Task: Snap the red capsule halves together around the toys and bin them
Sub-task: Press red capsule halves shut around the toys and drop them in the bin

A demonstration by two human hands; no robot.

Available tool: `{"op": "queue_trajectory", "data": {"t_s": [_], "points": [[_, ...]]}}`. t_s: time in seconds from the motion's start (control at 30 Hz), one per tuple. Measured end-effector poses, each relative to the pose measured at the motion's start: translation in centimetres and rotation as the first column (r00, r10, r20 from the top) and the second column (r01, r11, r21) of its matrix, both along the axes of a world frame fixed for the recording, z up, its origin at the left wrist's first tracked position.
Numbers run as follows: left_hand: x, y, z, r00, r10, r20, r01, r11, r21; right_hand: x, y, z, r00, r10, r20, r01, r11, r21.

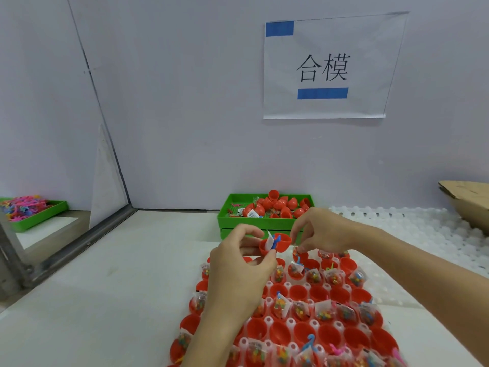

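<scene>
Our left hand [239,256] pinches a red capsule half [275,243] holding a blue toy [276,241] and paper slip. Our right hand [321,230], fingers curled, touches its far rim. Beyond the grip sits the green bin [238,221]; beneath it, the tray of halves [312,311].

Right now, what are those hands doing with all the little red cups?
A person is packing toys into red capsules. The left hand holds a red capsule half with a blue toy and a paper slip sticking out. The right hand pinches its far edge. The capsule isn't closed yet. Finished ones sit in the green bin behind.
</scene>
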State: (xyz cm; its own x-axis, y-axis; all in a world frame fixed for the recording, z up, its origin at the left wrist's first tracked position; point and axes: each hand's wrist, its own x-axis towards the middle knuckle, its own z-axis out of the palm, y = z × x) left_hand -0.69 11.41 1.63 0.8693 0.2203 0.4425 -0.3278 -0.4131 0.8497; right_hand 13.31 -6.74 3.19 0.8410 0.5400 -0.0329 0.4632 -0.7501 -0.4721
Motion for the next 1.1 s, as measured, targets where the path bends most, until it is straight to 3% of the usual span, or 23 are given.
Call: {"op": "queue_trajectory", "data": {"t_s": [0.23,0.5,0.63,0.8,0.93,1.1], "points": [[0.0,0.2,-0.1,1.0,0.004,-0.002,-0.004,1.0,0.018,0.0,1.2,-0.4,0.995,0.104,0.002,-0.104,0.993,-0.064],[0.1,0.2,-0.2,1.0,-0.008,0.0,0.008,1.0,0.027,-0.6,0.6,0.8,0.989,0.119,0.088,-0.12,0.993,0.008],[0.1,0.1,-0.3,0.999,-0.026,-0.024,0.027,0.999,0.02,-2.1,-0.4,2.8,0.985,0.027,0.171,-0.065,0.973,0.22],[-0.1,-0.6,-0.5,0.994,-0.078,-0.072,0.078,0.997,0.004,-6.3,-0.9,3.8,0.964,-0.098,0.245,-0.065,0.812,0.58],[-0.3,-1.1,-0.5,0.989,-0.122,-0.083,0.123,0.992,0.007,-9.4,-0.2,3.1,0.969,-0.018,0.246,-0.138,0.787,0.602],[-0.2,-1.2,-0.7,0.98,-0.18,-0.085,0.181,0.983,0.01,-9.7,0.2,1.6,0.951,-0.078,0.299,-0.125,0.788,0.603]]}}
